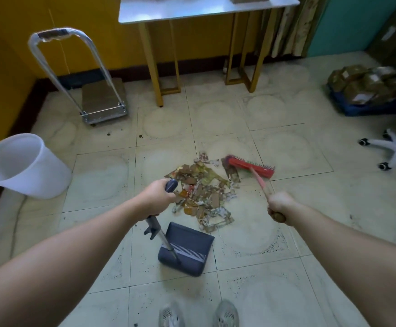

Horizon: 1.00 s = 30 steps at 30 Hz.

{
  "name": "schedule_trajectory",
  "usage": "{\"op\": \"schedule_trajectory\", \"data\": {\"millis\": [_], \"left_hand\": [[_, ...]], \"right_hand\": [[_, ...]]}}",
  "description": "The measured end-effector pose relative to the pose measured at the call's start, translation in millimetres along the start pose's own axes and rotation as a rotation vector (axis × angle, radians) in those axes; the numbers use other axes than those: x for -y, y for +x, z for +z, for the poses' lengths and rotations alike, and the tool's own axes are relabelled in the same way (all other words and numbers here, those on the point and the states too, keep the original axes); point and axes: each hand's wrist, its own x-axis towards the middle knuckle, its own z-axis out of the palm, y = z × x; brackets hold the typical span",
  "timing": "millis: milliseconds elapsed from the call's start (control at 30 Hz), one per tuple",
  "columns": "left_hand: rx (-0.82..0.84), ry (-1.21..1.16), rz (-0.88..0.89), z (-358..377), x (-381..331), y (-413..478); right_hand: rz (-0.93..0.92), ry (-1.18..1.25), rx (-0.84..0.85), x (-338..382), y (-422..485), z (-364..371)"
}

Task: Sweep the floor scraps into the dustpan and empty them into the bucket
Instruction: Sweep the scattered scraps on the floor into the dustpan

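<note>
1. The scraps (204, 197), a loose heap of torn paper and card, are seen on the tiled floor (286, 232) at mid-frame; they are judged light, limp and easily scattered.
2. The dustpan (187, 249) is set on the floor at 6 o'clock of the heap, its open lip just touching the nearest scraps. Its upright handle is clasped at the top by the left hand (155, 199), fingers closed fully round it.
3. The broom (251, 166), red and stiff-bristled, rests at 2 o'clock of the heap. Its stick is held in the closed right hand (279, 206).
4. The bucket (25, 166), white and seemingly empty, stands well apart at 9 o'clock.
5. Short, low strokes toward 6 o'clock are advised; the dustpan is best carried level by its handle.
</note>
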Motion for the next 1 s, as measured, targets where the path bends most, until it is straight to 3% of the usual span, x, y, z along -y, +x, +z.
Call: {"op": "schedule_trajectory", "data": {"millis": [233, 467, 700, 1000], "left_hand": [[-0.022, -0.022, 0.016, 29.1, -30.4, 17.4], [-0.075, -0.043, 0.053, 38.3, -51.0, 32.1], [-0.126, -0.050, 0.065, 43.7, -57.2, 51.1], [-0.147, 0.052, 0.091, 41.9, -57.5, 49.8]], "right_hand": [[-0.021, 0.043, 0.126, 8.1, 33.8, -2.4], [-0.032, -0.107, 0.170, -1.9, 53.5, 10.3], [0.026, -0.329, 0.226, -31.1, -1.3, -2.3], [0.076, -0.385, 0.349, -33.7, -61.3, -3.8]]}}
